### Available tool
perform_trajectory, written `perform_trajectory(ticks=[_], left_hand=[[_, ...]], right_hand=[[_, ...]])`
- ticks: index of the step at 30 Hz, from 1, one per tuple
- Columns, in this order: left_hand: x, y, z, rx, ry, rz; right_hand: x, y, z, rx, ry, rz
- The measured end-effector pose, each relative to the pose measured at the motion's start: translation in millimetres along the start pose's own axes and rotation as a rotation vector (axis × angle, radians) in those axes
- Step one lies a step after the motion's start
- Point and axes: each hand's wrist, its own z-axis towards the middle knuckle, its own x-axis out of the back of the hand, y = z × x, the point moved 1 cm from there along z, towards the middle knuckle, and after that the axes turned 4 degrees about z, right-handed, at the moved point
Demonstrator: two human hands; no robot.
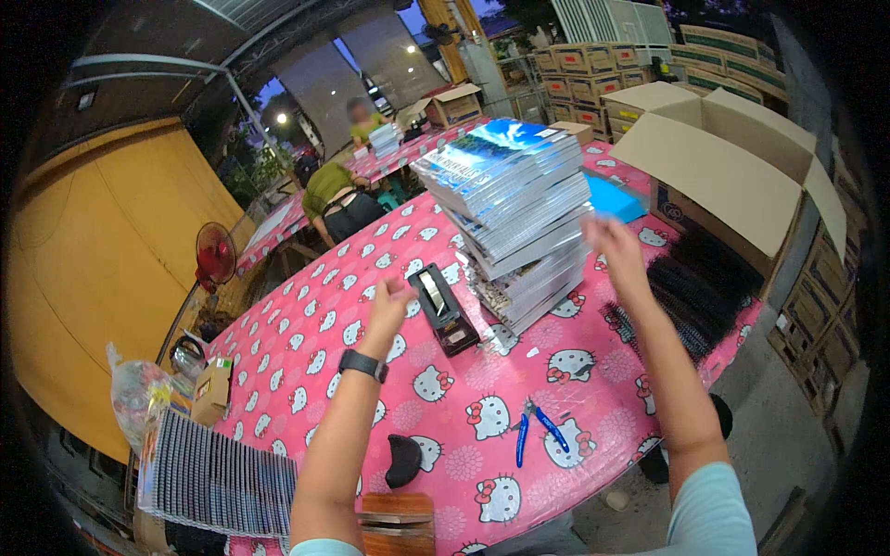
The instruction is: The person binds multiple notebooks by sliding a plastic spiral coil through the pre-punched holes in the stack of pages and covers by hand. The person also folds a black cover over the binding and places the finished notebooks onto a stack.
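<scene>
A tall, uneven stack of printed booklets point(519, 199) with a blue landscape cover on top stands mid-table. My right hand point(616, 248) is up at the stack's right side with fingers loosely bent and a little blurred; whether it touches the pages I cannot tell. To the left, my left hand point(391, 301) hovers beside a black tape dispenser point(443, 310), its fingers apart and nothing visible in them. Blue-handled nippers point(540, 434) lie slightly spread on the pink patterned tablecloth point(482, 371). Black binding coils point(695, 292) are heaped beyond my right forearm.
An open cardboard box point(732, 167) stands at the right, near a blue sheet point(614, 195). Coil-bound booklets point(218, 473) fill the near left corner. A wooden block point(397, 524) and small black object point(403, 461) lie near me. Two people point(338, 199) are farther back, beside a red fan point(215, 255).
</scene>
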Motion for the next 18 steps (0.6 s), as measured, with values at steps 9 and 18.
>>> perform_trajectory(ticks=[9,18], left_hand=[[-39.5,180.3,10.8,0.146,-0.199,-0.55],[-10.0,163.2,38.4,0.24,-0.325,-0.768]], right_hand=[[-3.0,-3.3,138.4,-0.008,0.092,-0.427],[-18.4,-51.5,55.1,-0.273,-0.121,0.157]])
